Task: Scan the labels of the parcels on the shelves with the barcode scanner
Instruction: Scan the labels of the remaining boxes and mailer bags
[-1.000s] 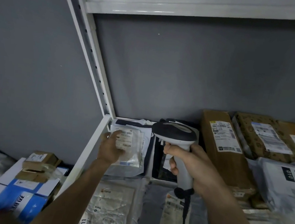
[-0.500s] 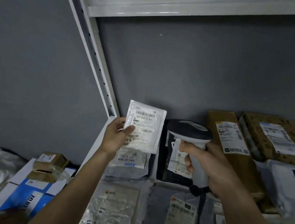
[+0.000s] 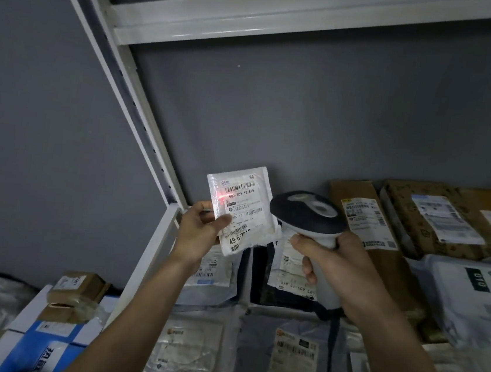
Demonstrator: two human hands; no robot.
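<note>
My left hand (image 3: 202, 230) pinches a small white parcel pouch (image 3: 243, 207) by its lower left corner and holds it upright above the shelf, label facing me. A red scan light glows on the label near its left side. My right hand (image 3: 333, 263) grips the handle of a white and dark grey barcode scanner (image 3: 308, 216), whose head sits just right of the pouch and points at it. The scanner's cable hangs down below my right hand.
A white metal shelf frame (image 3: 143, 107) rises on the left. Brown cardboard parcels (image 3: 365, 224) and grey bags (image 3: 471, 291) lie on the right. Flat pouches (image 3: 188, 350) lie below. Blue-white boxes (image 3: 46, 337) with small cartons sit lower left.
My left hand lifted the small pouch off the shelf and raised it upright. The scanner rose beside it, and a red light now shows on the label.
</note>
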